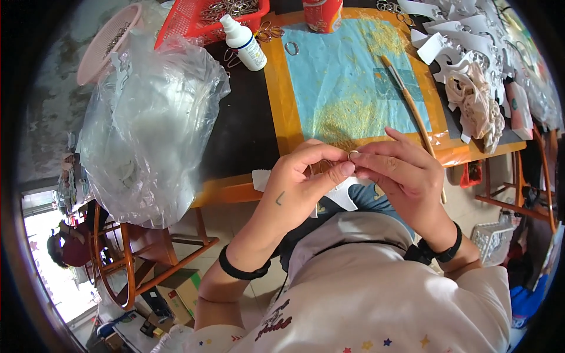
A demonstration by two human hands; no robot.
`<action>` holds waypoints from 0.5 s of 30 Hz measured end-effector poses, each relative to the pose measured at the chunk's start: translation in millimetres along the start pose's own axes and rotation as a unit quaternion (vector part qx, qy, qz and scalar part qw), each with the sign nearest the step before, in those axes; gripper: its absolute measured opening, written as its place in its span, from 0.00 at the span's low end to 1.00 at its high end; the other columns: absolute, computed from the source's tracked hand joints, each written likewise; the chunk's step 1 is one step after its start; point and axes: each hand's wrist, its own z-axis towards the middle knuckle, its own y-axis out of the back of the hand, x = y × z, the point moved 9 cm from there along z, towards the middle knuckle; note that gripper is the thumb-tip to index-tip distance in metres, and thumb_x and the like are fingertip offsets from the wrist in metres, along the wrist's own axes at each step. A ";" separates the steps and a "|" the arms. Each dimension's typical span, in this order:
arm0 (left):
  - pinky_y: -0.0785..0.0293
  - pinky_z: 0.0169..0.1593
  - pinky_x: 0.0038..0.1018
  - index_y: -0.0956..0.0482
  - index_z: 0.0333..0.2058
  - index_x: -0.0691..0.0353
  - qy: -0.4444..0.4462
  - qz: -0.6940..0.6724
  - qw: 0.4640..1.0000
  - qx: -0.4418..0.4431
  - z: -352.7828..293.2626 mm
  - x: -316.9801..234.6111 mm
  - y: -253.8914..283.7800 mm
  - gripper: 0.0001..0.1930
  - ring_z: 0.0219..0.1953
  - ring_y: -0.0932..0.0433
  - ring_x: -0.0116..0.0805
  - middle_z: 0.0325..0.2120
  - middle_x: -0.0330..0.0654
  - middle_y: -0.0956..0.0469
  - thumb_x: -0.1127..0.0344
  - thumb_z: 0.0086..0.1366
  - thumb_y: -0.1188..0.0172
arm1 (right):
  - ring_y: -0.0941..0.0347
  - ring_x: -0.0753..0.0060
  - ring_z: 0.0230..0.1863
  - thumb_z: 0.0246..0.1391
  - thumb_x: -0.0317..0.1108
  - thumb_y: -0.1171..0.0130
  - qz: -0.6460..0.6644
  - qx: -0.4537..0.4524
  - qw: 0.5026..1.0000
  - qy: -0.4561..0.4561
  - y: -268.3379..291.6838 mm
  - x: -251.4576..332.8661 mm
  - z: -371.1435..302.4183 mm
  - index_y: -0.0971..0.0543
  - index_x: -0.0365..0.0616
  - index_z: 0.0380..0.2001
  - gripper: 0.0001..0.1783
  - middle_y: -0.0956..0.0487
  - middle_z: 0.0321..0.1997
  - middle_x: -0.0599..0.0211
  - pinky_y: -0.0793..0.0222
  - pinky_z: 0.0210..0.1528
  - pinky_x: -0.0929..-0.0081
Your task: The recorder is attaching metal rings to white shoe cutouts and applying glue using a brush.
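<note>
In front of my chest, at the near edge of the table, my left hand [309, 176] and my right hand [400, 170] meet fingertip to fingertip. Between them a small metal ring [353, 155] is pinched by both. What else the fingers cover I cannot make out. White cut-out card [344, 195] shows below the hands, partly hidden by them. Just beyond lies a blue sheet [329, 76] edged with brown tape, strewn with yellow-gold bits [341, 120]. A long wooden-handled brush [412, 106] rests along its right side, close to my right hand.
A large clear plastic bag [156, 135] bulges at the left. Behind are a white bottle [243, 44], a red basket [176, 26] of metal rings, a pink basket [109, 44] and a red can [323, 15]. White cards with metal pieces [465, 35] and a crumpled cloth [477, 103] crowd the right.
</note>
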 end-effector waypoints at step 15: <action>0.38 0.30 0.19 0.25 0.32 0.65 0.044 0.045 0.996 0.059 13.7 -5.7 -11.7 0.15 0.26 0.36 0.18 0.23 0.32 0.29 0.57 0.68 0.43 | 0.26 0.64 0.36 0.34 0.29 0.30 -0.116 0.004 0.991 0.069 -1.6 11.5 16.4 0.22 0.48 0.24 0.11 0.24 0.35 0.75 0.31 0.54 0.55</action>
